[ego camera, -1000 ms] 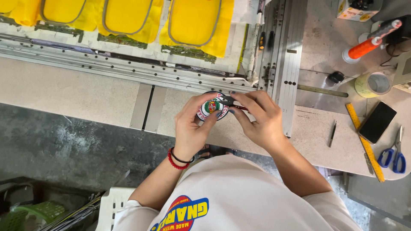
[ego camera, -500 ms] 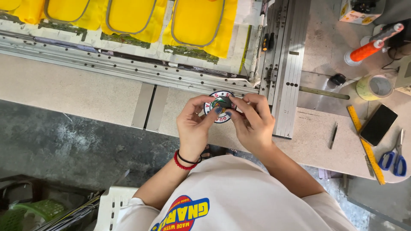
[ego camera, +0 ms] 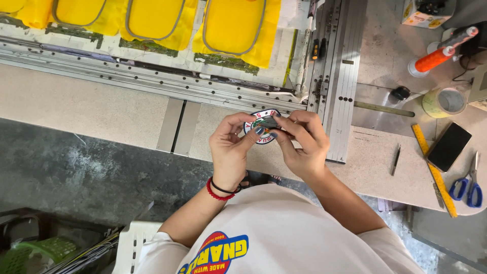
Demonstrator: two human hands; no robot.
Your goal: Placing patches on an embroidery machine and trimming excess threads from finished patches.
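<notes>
A round embroidered patch (ego camera: 257,127) with a white rim and a coloured middle is held over the table's front edge. My left hand (ego camera: 231,152) grips it from the left with thumb and fingers; a red and a black band circle that wrist. My right hand (ego camera: 303,144) pinches the patch's right side, and most of the patch is hidden under the fingers. Whether a small tool sits in the right hand I cannot tell.
Yellow fabric panels (ego camera: 233,28) with grey stitched outlines lie in a metal frame (ego camera: 152,81) at the back. To the right lie a yellow ruler (ego camera: 431,165), blue scissors (ego camera: 469,185), a black phone (ego camera: 449,146), a tape roll (ego camera: 444,101), a pen (ego camera: 395,160) and an orange bottle (ego camera: 433,60). A green basket (ego camera: 35,251) stands on the floor.
Both hands have stayed on the patch and turned it slightly, and the fingers now cover more of it. The view has shifted a little.
</notes>
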